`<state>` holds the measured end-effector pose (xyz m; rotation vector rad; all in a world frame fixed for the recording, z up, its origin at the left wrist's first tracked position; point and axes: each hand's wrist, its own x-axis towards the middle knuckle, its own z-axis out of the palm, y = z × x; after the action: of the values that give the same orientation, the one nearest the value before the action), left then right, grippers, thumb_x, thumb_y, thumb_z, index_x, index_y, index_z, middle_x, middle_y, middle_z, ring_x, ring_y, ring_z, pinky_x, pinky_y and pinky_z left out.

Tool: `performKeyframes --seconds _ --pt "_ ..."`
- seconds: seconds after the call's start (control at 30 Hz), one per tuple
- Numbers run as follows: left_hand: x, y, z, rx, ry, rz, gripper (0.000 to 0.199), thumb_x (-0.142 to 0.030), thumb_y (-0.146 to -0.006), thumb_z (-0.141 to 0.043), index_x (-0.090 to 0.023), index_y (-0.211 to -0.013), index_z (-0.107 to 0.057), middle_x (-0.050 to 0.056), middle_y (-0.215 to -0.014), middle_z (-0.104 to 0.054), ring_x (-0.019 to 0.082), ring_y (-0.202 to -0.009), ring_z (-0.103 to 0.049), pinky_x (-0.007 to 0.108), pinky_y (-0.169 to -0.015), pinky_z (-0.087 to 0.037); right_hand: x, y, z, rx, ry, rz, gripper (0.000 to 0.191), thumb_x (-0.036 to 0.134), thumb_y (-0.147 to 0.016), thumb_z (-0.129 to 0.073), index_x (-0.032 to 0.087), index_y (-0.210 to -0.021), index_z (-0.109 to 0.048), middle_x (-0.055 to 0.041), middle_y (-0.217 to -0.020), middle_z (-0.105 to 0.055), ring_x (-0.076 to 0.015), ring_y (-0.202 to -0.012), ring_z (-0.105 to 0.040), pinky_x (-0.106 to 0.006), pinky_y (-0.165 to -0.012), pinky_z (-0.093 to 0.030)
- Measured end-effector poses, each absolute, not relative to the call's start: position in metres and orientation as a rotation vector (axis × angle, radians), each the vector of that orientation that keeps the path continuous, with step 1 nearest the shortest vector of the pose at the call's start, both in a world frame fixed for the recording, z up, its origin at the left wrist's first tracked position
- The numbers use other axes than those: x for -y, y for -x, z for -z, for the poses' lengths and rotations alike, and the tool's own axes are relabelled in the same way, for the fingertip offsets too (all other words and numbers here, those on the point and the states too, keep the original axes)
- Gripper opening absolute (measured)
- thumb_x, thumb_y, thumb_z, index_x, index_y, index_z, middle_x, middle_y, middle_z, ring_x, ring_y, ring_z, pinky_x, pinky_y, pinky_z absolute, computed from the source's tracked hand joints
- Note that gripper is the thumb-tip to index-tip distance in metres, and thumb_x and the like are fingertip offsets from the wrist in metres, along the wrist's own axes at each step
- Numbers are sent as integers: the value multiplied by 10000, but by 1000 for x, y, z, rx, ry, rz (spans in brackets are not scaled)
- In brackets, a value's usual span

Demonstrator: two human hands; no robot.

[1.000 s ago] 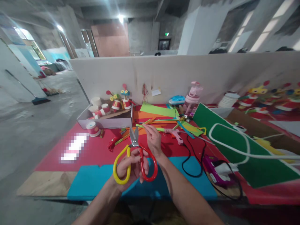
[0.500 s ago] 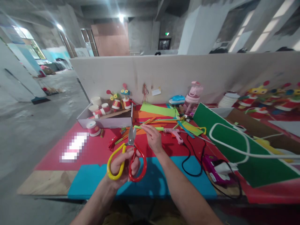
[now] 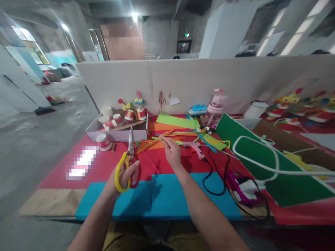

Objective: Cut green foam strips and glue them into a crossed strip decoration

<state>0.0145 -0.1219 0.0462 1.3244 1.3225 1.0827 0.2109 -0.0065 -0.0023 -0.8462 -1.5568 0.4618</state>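
My left hand [image 3: 127,171] is closed around the handles of a pair of scissors [image 3: 131,142], one loop yellow and the other red. The blades point up and away, nearly together. To the right, my right hand [image 3: 172,152] pinches a thin light-green paper strip [image 3: 157,138], whose free end sticks out to the left, apart from the blades. Beneath and beyond the hands lie loose orange and green paper strips [image 3: 146,145] on the red tabletop. A pink glue gun [image 3: 195,149] rests just right of my right hand.
At the back left, a white box [image 3: 125,135] holds paper cups and cup figures; another red-wrapped cup [image 3: 103,142] stands before it. Blue sheets [image 3: 170,195] cover the front edge. Right are a black cord, a purple box [image 3: 240,190] and a green board [image 3: 261,164].
My left hand has moved left with the scissors, which have turned so the handle loops overlap and the blades look closer together. My right hand stays nearly in place with the strip.
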Motion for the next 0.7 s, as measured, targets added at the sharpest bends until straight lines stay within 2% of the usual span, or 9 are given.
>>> performKeyframes --seconds 0.1,0.23,0.3,0.43,0.7 --pt "100 36 -44 -1930 -1643 -803 363 -504 -693 -641 -187 -865 -601 18 -653 -640 168 -593 -580 237 -527 -369 2 -210 6 1444 865 -647 291 286 -894 -500 211 -1153 -610 -81 -1076 -683 -191 -991 -648 -330 -874 -514" --pt "81 81 -42 -2390 -1862 -209 418 -497 -762 -517 -218 -1052 -630 94 -867 -694 261 -775 -632 266 -570 -372 -3 -216 8 1447 897 -734 234 355 -866 -537 209 -981 -679 -64 -981 -688 -174 -778 -675 -305 -716 -550" --pt "75 92 -38 -2462 -1930 -75 451 -480 -796 -463 -203 -1117 -616 130 -927 -692 285 -816 -637 279 -589 -385 -4 -221 5 1514 961 -599 217 371 -846 -567 224 -914 -711 -66 -1015 -670 -178 -791 -658 -303 -700 -535" --pt "66 106 -26 -2435 -2047 -49 465 -490 -817 -434 -199 -1133 -614 139 -960 -691 287 -853 -640 287 -631 -406 -4 -229 -1 1595 1057 -354 218 360 -850 -565 221 -873 -731 -72 -937 -678 -194 -852 -629 -299 -734 -490" --pt "71 106 -18 -2518 -1884 -20 503 -539 -832 -356 -179 -1061 -622 169 -965 -685 315 -851 -640 314 -610 -420 -7 -231 4 1465 1118 -532 309 441 -849 -538 175 -854 -695 -50 -754 -699 -170 -655 -617 -255 -608 -449"
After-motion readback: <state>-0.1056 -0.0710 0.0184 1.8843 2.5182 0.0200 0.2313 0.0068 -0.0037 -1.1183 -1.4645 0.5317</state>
